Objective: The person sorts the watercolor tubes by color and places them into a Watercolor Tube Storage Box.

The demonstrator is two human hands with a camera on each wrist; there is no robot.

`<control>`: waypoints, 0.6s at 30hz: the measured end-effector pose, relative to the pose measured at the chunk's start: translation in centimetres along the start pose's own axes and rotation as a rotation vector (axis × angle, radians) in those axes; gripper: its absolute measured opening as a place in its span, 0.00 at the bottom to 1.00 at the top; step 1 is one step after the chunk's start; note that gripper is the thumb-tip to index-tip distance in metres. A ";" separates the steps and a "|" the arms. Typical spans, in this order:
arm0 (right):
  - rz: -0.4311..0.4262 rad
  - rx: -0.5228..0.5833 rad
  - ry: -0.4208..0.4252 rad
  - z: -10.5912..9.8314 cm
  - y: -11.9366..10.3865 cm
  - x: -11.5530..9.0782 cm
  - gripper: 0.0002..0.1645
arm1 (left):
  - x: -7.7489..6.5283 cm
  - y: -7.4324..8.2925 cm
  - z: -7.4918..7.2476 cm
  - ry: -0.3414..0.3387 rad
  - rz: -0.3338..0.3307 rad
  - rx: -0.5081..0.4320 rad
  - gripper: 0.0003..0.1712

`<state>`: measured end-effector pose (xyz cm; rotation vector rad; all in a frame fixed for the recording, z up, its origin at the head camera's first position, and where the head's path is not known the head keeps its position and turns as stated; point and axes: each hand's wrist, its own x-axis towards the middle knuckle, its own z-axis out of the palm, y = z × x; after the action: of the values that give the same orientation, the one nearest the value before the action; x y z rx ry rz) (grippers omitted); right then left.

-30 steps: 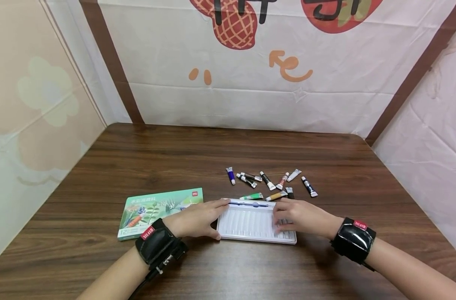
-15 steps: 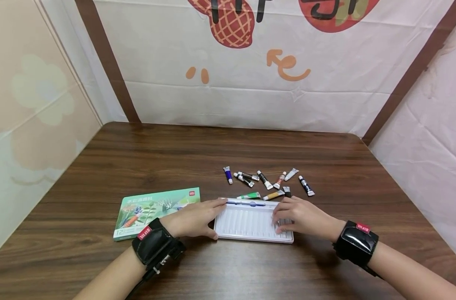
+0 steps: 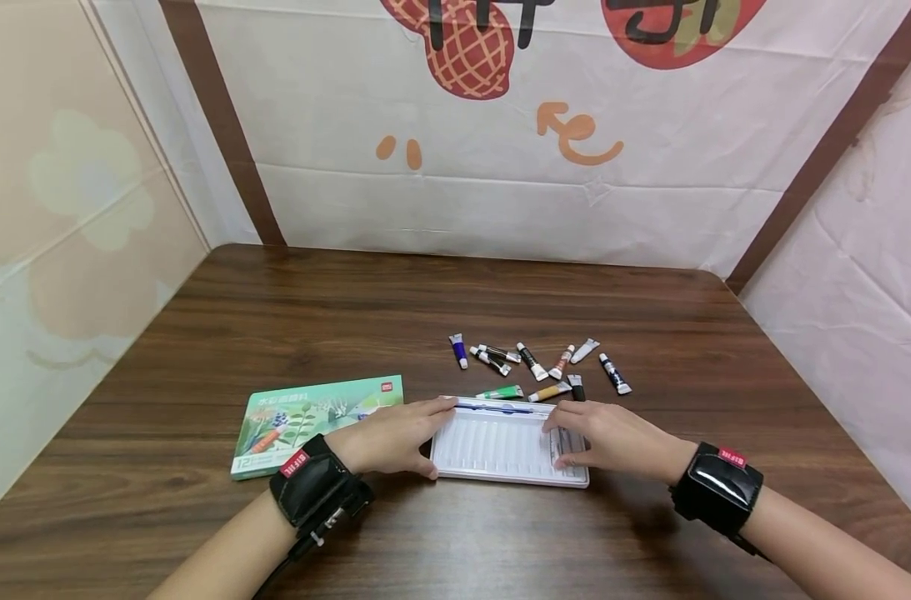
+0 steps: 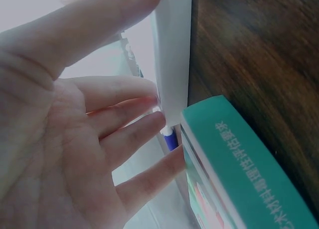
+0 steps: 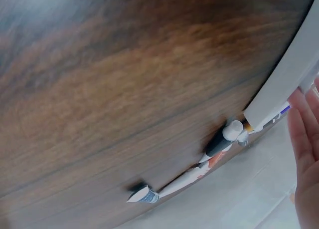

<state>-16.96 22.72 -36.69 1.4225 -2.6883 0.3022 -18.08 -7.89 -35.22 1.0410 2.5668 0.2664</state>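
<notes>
A white plastic tray (image 3: 493, 446) with ribbed slots lies on the table in the head view, a thin blue paintbrush (image 3: 493, 408) along its back edge. My left hand (image 3: 395, 437) rests at the tray's left end, thumb at the front corner and fingers at the back one. In the left wrist view those fingers (image 4: 129, 97) are nearly straight. Over the right end is my right hand (image 3: 613, 437), its thumb and fingers apart. Beneath it a paint tube (image 3: 556, 446) shows partly in the slots; the rest there is hidden by the hand.
Behind the tray lie several loose paint tubes, among them a purple one (image 3: 458, 352), a green one (image 3: 502, 392), a yellow one (image 3: 549, 392) and a dark blue one (image 3: 615, 374). A green paint box (image 3: 312, 417) lies left, partly under the left hand.
The right hand's fingers have spread and shifted slightly rightward, so that the tube in the tray shows more. The left hand keeps its place on the tray.
</notes>
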 end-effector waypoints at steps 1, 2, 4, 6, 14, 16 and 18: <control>0.019 -0.002 -0.001 0.0 0.0 0.0 0.19 | 0.0 0.0 0.0 -0.001 -0.002 0.001 0.44; 0.029 -0.014 0.000 -0.1 0.0 -0.1 0.19 | 0.0 0.1 0.0 -0.004 -0.005 -0.002 0.44; 0.023 -0.035 0.002 -0.1 0.0 -0.1 0.19 | 0.1 0.1 -0.1 -0.008 -0.011 -0.003 0.44; 0.009 -0.046 0.008 -0.2 0.1 -0.1 0.18 | 0.1 0.1 -0.1 -0.012 -0.015 -0.003 0.45; -0.111 -0.069 0.050 0.1 0.8 -0.2 0.12 | 0.2 0.2 0.0 -0.010 -0.007 0.008 0.45; -0.158 -0.083 0.054 0.1 0.9 0.0 0.10 | 0.2 0.2 0.0 -0.008 -0.007 0.011 0.45; -0.187 -0.101 0.046 0.1 1.0 0.2 0.09 | 0.2 0.2 0.0 -0.009 -0.009 0.009 0.45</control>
<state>-17.86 23.12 -36.86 1.6004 -2.4734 0.1792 -18.11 -7.64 -35.21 1.0317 2.5661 0.2475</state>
